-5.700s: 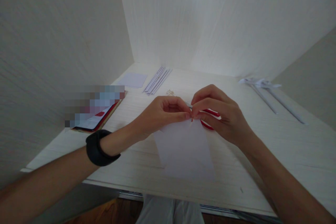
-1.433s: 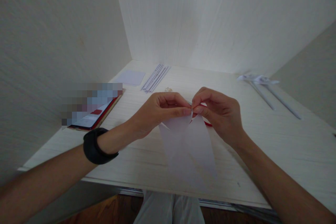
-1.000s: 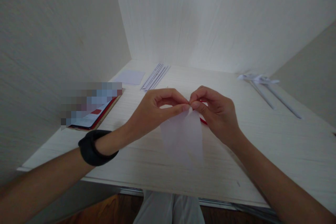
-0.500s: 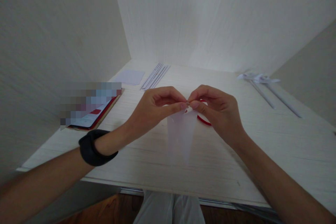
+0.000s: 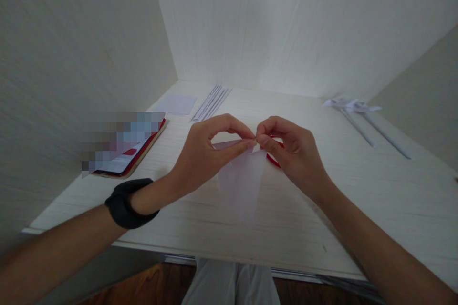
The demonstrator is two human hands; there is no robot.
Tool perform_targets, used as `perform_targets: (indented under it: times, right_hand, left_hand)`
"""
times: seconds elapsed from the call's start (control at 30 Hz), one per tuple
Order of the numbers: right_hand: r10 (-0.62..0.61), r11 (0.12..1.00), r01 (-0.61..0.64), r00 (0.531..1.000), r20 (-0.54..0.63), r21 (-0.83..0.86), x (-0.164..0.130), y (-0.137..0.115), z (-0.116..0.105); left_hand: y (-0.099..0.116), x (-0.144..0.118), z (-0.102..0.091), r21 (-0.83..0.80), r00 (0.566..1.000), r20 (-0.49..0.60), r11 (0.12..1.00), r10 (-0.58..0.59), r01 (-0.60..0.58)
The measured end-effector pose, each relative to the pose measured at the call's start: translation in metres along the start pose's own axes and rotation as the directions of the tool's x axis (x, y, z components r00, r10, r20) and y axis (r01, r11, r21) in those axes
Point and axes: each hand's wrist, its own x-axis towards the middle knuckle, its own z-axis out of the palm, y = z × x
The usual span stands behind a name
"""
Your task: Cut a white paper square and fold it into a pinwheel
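The white paper sheet (image 5: 240,183) has narrowed from a broad flat panel several seconds ago into a tapered, cone-like hang, its top corner now curled between the two hands, so the rolling seems well begun. The left hand (image 5: 203,152) and the right hand (image 5: 291,150) are both pinched shut on that top corner, thumbs and forefingers meeting tip to tip above the middle of the table (image 5: 375,200). A red object (image 5: 272,159) lies partly hidden just behind the right hand. At 10 o'clock sits a phone (image 5: 125,157), at 11 o'clock the paper strips (image 5: 211,103), at 2 o'clock the rolled paper sticks (image 5: 361,121); the near edge at 6 o'clock lies close below the paper's tip, with bare tabletop toward 4 o'clock.
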Motion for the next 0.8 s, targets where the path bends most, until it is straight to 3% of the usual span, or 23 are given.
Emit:
perform_targets:
  times: [0.2, 0.37, 0.5, 0.63, 0.8]
  right_hand:
    - [0.038, 0.985, -0.033, 0.999, 0.024, -0.167, -0.0004, -0.0045, -0.0002]
    - [0.095, 0.981, -0.087, 0.995, 0.041, -0.171, -0.0001, -0.0071, 0.0013]
    - [0.14, 0.99, -0.141, 0.988, 0.061, 0.007, 0.0007, -0.006, 0.002]
    - [0.193, 0.949, -0.203, 0.979, 0.065, 0.239, 0.0013, -0.0061, 0.001]
    - [0.166, 0.947, -0.174, 0.985, 0.052, 0.269, 0.0009, -0.0073, 0.0006]
  left_hand:
    - [-0.0019, 0.0004, -0.0004, 0.22, 0.991, -0.017, 0.967, 0.131, -0.125]
    - [-0.006, 0.0013, -0.0027, 0.263, 0.983, 0.029, 0.947, 0.183, -0.184]
    - [-0.0083, 0.0032, -0.0052, 0.238, 0.978, 0.051, 0.948, 0.203, -0.21]
    - [-0.0087, 0.0046, -0.0057, 0.108, 0.989, 0.027, 0.983, 0.145, -0.147]
    - [-0.0083, 0.0039, -0.0035, -0.017, 0.998, 0.017, 0.998, 0.063, -0.062]
